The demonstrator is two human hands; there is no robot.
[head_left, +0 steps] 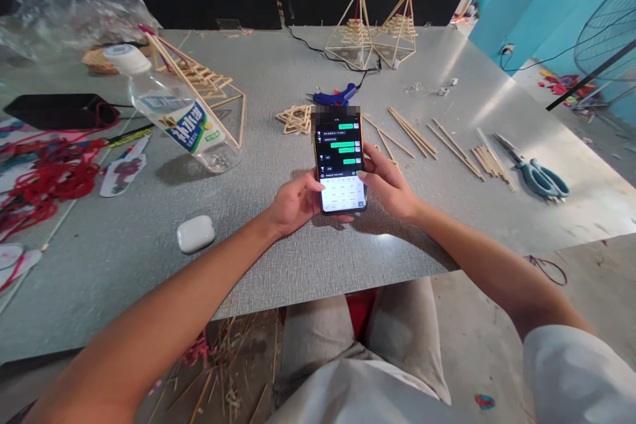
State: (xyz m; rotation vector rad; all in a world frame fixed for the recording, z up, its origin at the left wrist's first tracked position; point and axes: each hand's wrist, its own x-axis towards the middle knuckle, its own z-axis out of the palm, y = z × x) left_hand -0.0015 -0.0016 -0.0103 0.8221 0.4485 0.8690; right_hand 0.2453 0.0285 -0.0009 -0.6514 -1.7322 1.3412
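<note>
Flat glossy phone (342,162) over the grey, textured bench (303,265) near its front edge, long axis front to back, top toward far edge, left hand (295,204) and right hand (392,187) gripping its sides

We see one smartphone (341,162), dark-edged, screen lit: black chat page, green bubbles, pale keyboard below, top blurred. We mark it portrait, screen facing wearer, held between left hand (297,203) and right hand (390,184).

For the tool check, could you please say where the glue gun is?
In the head view, the blue glue gun lies on the table at upper centre, just beyond the phone.
</note>
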